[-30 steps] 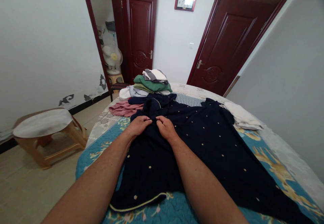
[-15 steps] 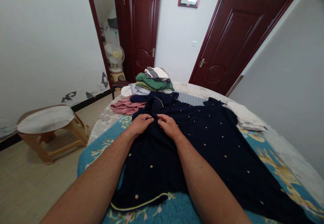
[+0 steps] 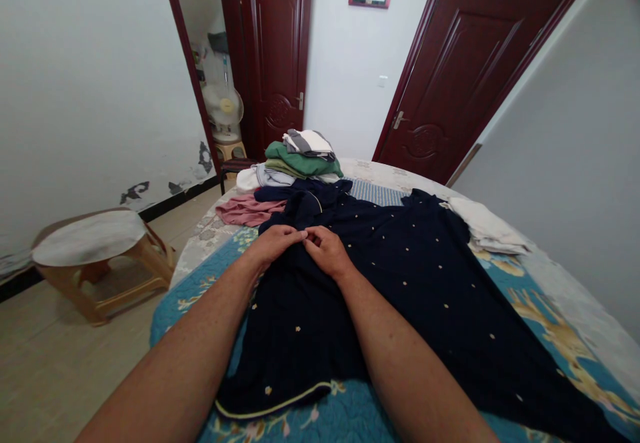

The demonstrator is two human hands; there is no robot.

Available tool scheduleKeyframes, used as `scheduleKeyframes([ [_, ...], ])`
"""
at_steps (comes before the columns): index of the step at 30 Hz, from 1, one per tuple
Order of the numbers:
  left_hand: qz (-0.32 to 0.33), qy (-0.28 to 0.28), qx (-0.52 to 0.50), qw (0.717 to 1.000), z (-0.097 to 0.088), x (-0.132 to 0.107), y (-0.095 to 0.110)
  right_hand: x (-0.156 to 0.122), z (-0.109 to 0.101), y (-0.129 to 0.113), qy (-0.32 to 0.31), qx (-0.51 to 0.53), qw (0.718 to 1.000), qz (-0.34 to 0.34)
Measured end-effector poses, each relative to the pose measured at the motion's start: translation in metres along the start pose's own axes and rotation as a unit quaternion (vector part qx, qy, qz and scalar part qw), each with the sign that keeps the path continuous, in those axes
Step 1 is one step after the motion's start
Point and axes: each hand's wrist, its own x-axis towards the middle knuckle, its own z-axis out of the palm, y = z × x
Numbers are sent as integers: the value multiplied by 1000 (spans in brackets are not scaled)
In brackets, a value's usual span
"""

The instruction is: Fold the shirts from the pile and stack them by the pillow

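Observation:
A navy pajama top (image 3: 420, 263), dotted with small pale flowers and edged in yellow piping, lies spread over a teal floral quilted mat (image 3: 200, 309). Near its collar, my left hand (image 3: 280, 237) is closed in a pinch on the dark cloth. Fingertip to fingertip with it, my right hand (image 3: 325, 248) pinches the same spot. Whatever small part sits between the fingers is hidden. A piped edge of the top curves along the front, between my forearms.
Behind the top stands a stack of folded clothes (image 3: 305, 159), beside a pink cloth (image 3: 250, 209). White folded cloth (image 3: 487, 226) lies at the right. A plastic stool (image 3: 90, 236) is on the floor to the left. Two dark red doors (image 3: 277, 43) are in the background.
My right hand has moved slightly left, so the fingertips of both hands now touch. The view has shifted a little. The pajama top lies as before.

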Motion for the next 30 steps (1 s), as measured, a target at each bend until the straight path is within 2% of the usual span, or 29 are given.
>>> scheduleKeyframes([
  [3, -11, 15, -5, 1000, 0, 0, -1, 0, -2, -1, -2, -8, 1000, -10],
  [9, -52, -8, -187, 981, -1, 1, -4, 2, -2, 4, 8, 30, 999, 27],
  [12, -63, -10, -224, 972, -1, 2, -5, 2, -2, 5, 8, 47, 998, 45],
  [17, -63, -10, -239, 969, -1, 3, -7, 1, -3, 4, 8, 44, 998, 51],
  [21, -68, -7, -252, 965, -1, 4, -7, 1, -4, -1, 31, 34, 998, 48],
  [30, -47, -8, -193, 980, 1, 1, -3, 0, -3, -5, 24, -71, 996, -51],
])
